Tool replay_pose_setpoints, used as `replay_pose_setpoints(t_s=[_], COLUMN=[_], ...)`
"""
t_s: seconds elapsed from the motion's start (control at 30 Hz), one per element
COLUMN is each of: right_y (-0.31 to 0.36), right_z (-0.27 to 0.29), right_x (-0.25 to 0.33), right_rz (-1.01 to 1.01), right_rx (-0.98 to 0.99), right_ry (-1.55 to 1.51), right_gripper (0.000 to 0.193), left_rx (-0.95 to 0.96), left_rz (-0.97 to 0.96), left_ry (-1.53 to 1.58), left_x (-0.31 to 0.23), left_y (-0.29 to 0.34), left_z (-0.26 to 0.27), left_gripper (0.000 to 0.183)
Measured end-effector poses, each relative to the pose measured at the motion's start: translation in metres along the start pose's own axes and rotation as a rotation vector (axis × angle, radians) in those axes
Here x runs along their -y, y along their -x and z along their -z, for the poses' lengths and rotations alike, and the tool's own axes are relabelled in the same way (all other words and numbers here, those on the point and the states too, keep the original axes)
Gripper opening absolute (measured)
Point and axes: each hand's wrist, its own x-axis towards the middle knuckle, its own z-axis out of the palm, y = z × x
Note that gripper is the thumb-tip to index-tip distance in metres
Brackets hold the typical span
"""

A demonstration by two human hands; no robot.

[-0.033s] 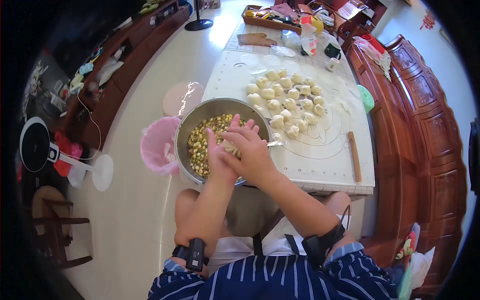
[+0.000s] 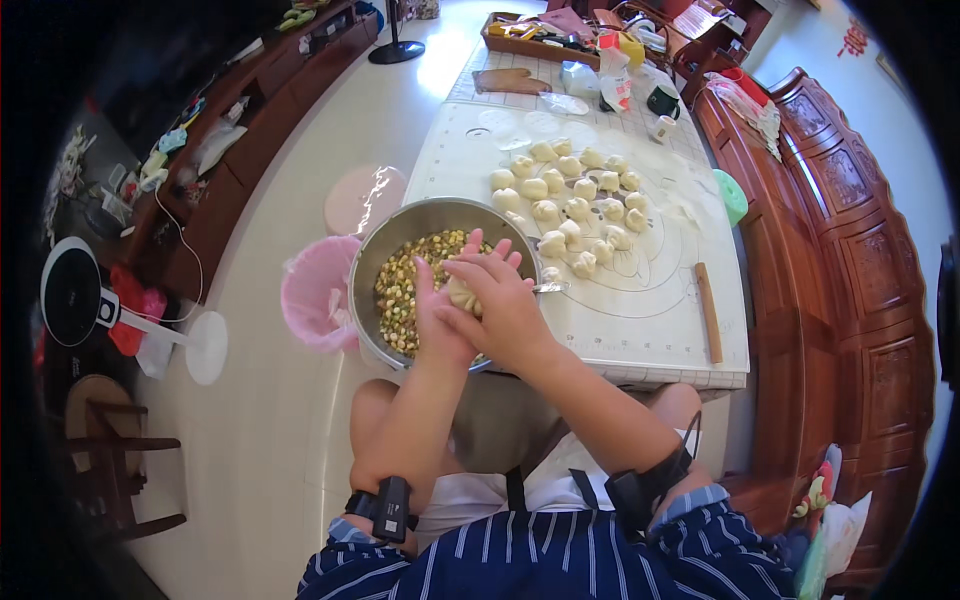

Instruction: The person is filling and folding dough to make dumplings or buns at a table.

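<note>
A pale pleated dough bun [image 2: 463,296] rests in my left hand [image 2: 442,325], whose palm is turned up with the fingers curving around the far side. From the right, my right hand [image 2: 508,308] closes over the bun, its thumb and fingers at the pleated dough and covering much of it. Both hands are above a steel bowl [image 2: 480,212] of chopped yellow and green filling [image 2: 410,265]. A metal spoon handle [image 2: 552,287] sticks out past the bowl's right rim. Several shaped buns [image 2: 577,208] sit on the white mat beyond the bowl.
A wooden rolling pin [image 2: 708,312] lies near the right edge of the white mat [image 2: 620,345]. A pink-lined bin [image 2: 310,295] stands left of the bowl. At the table's far end are a tray of odds and ends [image 2: 535,38] and a dark mug [image 2: 662,101]. A wooden bench [image 2: 850,300] runs along the right.
Both hands keep their hold on the bun in nearly the same place. The right fingers have shifted very slightly, and a little more of the pleated dough shows.
</note>
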Motion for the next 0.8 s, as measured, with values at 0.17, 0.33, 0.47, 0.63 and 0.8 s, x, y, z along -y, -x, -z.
replay_pose_setpoints(t_s=[0.17,0.33,0.47,0.63,0.8], right_y=[-0.024,-0.092,-0.14,-0.16,-0.16], right_z=[0.036,0.063,0.069,0.104,0.14], right_x=[-0.01,-0.042,-0.116,-0.2,-0.235], right_rz=[0.001,-0.369,-0.683,-1.046,-1.21], right_rx=[0.166,0.321,0.301,-0.016,-0.241], right_ry=[0.02,-0.454,-1.301,-1.705,-1.665], right_gripper=[0.076,0.063,0.043,0.031,0.035], left_rx=[-0.057,-0.278,-0.391,-0.328,-0.673], left_rz=[0.033,0.052,0.1,-0.034,0.053], left_ry=[-0.031,-0.059,-0.407,-1.788,-1.712], left_x=[-0.006,-0.028,-0.051,-0.103,-0.12], left_y=[-0.02,-0.078,-0.152,-0.25,-0.344], left_z=[-0.019,-0.065,-0.074,-0.003,0.084], left_gripper=[0.084,0.089,0.084,0.039,0.029])
